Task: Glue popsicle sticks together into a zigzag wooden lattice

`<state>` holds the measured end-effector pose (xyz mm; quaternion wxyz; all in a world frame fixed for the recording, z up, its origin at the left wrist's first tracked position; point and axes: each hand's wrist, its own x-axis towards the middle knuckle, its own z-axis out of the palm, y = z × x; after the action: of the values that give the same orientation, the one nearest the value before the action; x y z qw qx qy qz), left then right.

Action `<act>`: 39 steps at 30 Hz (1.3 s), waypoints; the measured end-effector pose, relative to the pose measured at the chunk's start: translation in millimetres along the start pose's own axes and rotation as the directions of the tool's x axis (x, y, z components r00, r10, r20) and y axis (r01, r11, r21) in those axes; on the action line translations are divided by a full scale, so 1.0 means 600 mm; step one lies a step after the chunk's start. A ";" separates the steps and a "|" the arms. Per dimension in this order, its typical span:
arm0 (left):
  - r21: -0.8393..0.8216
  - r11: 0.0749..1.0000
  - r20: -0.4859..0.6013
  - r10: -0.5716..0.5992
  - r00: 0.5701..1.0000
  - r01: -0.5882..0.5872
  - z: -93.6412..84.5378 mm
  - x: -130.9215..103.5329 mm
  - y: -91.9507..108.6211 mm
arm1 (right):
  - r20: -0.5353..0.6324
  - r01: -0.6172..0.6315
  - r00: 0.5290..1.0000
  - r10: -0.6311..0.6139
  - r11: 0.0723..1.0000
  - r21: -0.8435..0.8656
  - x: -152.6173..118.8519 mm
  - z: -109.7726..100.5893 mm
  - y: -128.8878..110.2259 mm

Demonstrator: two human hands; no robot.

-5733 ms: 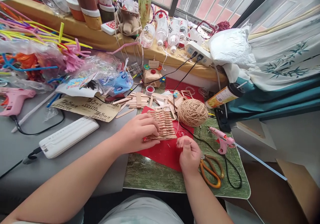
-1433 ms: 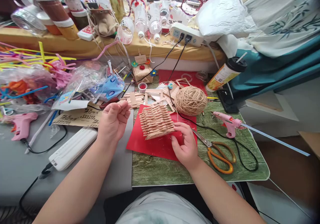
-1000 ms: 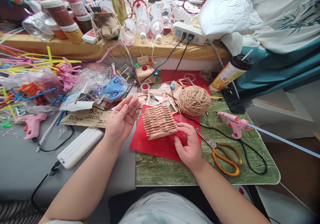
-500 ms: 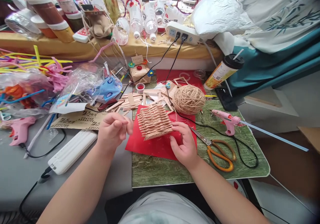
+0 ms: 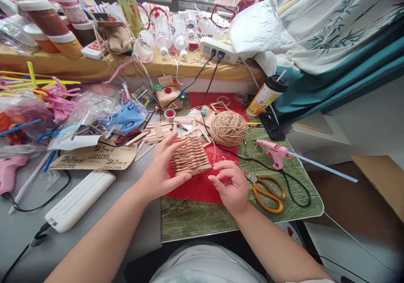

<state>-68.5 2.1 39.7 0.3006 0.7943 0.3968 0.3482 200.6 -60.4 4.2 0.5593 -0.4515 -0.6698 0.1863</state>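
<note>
A box-like stack of wooden craft sticks (image 5: 192, 154) stands on a red sheet (image 5: 202, 190) in the middle of the view. My left hand (image 5: 164, 167) is at the stack's left side, fingers and thumb spread apart, nearly touching or touching its edge. At the lower right corner of the stack is my right hand (image 5: 229, 182), its thumb and forefinger curled toward each other; whether something thin is between them is too small to tell. A ball of twine (image 5: 229, 128) lies behind the stack, with a strand running down toward my right hand.
Orange-handled scissors (image 5: 268, 192) and a pink glue gun (image 5: 274, 151) lie to the right. Loose sticks (image 5: 154, 133) are behind the stack. A drink cup (image 5: 267, 94) leans at the back right. On the left are sandpaper (image 5: 97, 154) and a white power strip (image 5: 80, 198).
My left hand has opened from a curled pose and moved right, to the stack's left side. My right hand's thumb and forefinger have come closer together. The whole view has shifted somewhat.
</note>
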 end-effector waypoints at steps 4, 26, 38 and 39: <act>0.035 0.999 0.023 -0.018 1.000 0.017 0.007 -0.002 0.001 | -0.008 -0.030 1.000 0.031 0.997 0.067 0.003 0.001 -0.012; 0.084 0.996 0.026 -0.021 0.999 0.018 0.005 0.003 -0.019 | 0.184 -0.095 0.980 0.075 0.990 0.106 0.051 0.044 -0.015; -0.002 1.000 0.078 -0.017 0.997 0.017 -0.009 0.007 -0.028 | 0.150 -0.145 0.983 0.107 0.952 0.268 0.042 0.034 0.023; -0.008 1.000 0.080 -0.015 0.997 0.016 -0.011 0.007 -0.029 | 0.152 -0.141 0.983 0.103 0.953 0.270 0.042 0.033 0.025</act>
<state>-79.0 15.9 31.6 0.3226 0.8031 0.3891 0.3154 189.3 -26.9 1.2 0.5578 -0.3947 -0.6442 0.3435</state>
